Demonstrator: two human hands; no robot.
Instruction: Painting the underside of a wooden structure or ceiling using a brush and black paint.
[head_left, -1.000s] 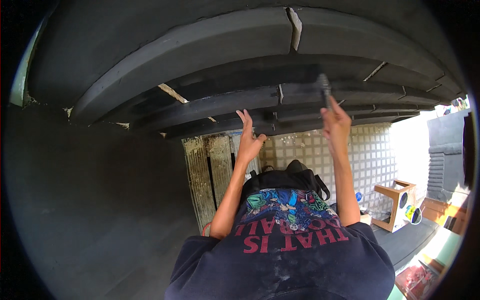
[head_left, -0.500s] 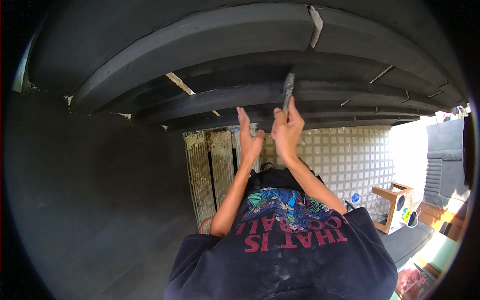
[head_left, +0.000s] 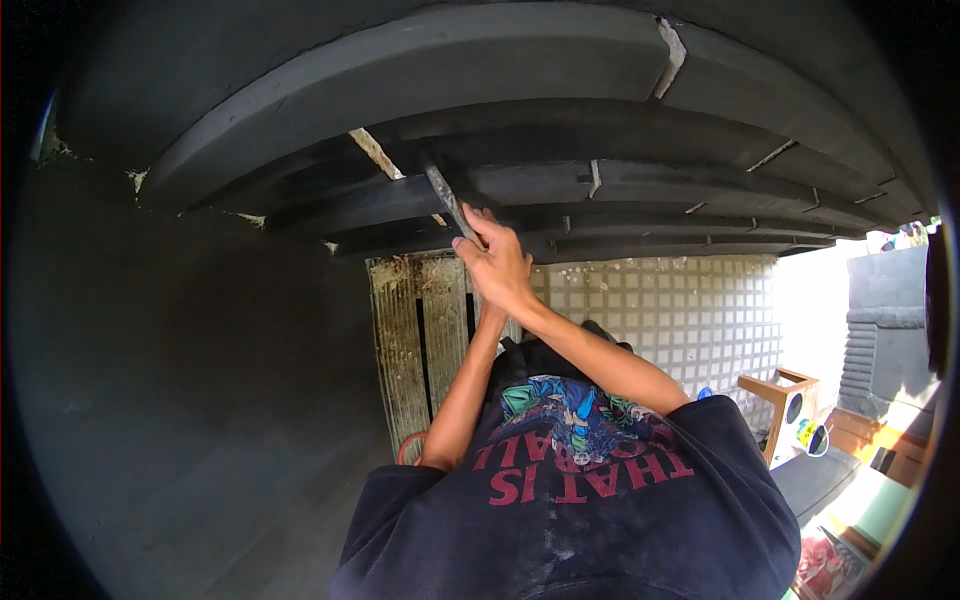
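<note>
My right hand (head_left: 495, 262) is closed around the handle of a narrow paintbrush (head_left: 452, 205), smeared grey and dark at its tip. The brush slants up and left, its tip against or close to a dark grey ridge (head_left: 530, 183) below a pale, uncoated gap (head_left: 376, 153). I cannot tell whether it touches. Behind the right wrist, my left hand is mostly covered; its forearm (head_left: 466, 395) comes up from below and crosses the right one. The fingers of that hand are hidden.
Curved dark grey ridges with pale cracks span the top. A dark wall (head_left: 200, 400) stands left. Weathered boards (head_left: 397, 330) lie below, beside a tiled floor (head_left: 650, 310). At right are a wooden stool-like frame (head_left: 775, 400) and a small bucket (head_left: 815, 437).
My right hand has swung left with the paintbrush, which now tilts left instead of standing nearly upright. It now covers my left hand, whose fingers were spread earlier. The view has shifted slightly.
</note>
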